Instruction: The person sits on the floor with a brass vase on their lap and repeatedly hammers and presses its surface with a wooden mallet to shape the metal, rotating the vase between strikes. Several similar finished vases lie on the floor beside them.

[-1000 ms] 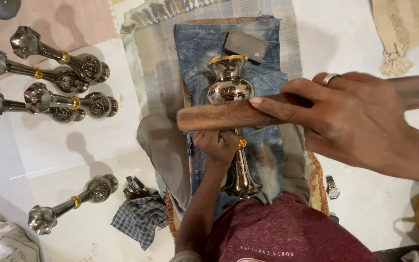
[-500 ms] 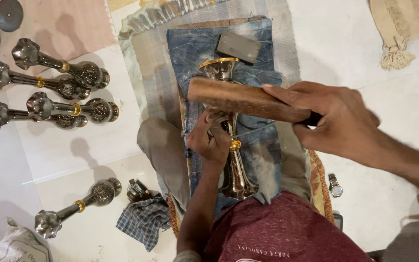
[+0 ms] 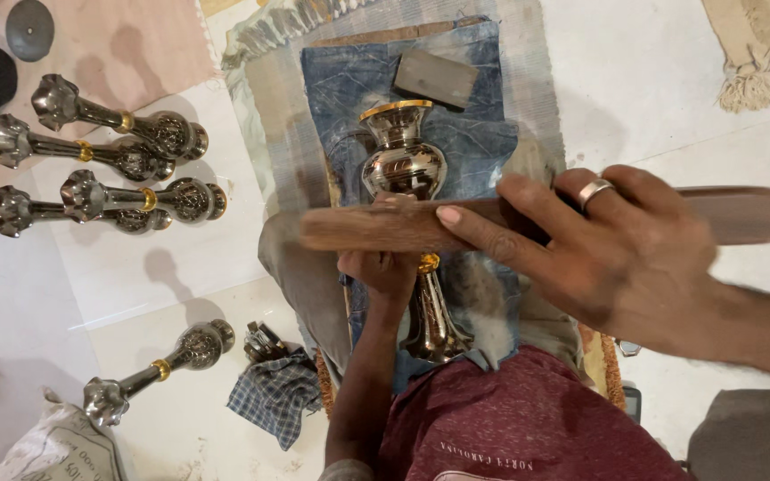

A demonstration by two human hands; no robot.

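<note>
A shiny metal lamp stand (image 3: pixel 405 165) with a brass rim and brass ring lies lengthwise on blue denim cloth (image 3: pixel 479 142) over my lap. My left hand (image 3: pixel 383 270) grips its narrow stem near the brass ring. My right hand (image 3: pixel 612 254), with a ring on one finger, holds a long brown wooden stick (image 3: pixel 376 227) crosswise above the stand's bulb. The stick is blurred from motion. A dark rectangular block (image 3: pixel 435 78) rests on the denim beyond the stand's mouth.
Several similar metal stands (image 3: pixel 109 160) lie in a group on the floor at left, and one more (image 3: pixel 158 365) lies nearer me. A checked rag (image 3: pixel 278 405) with a small metal part sits by my knee. A fringed mat (image 3: pixel 755 53) is at top right.
The wooden stick has swung down from the stand's neck to lie across its lower bulb, and my right hand moved right and closer to the camera. My left hand kept its grip on the stem.
</note>
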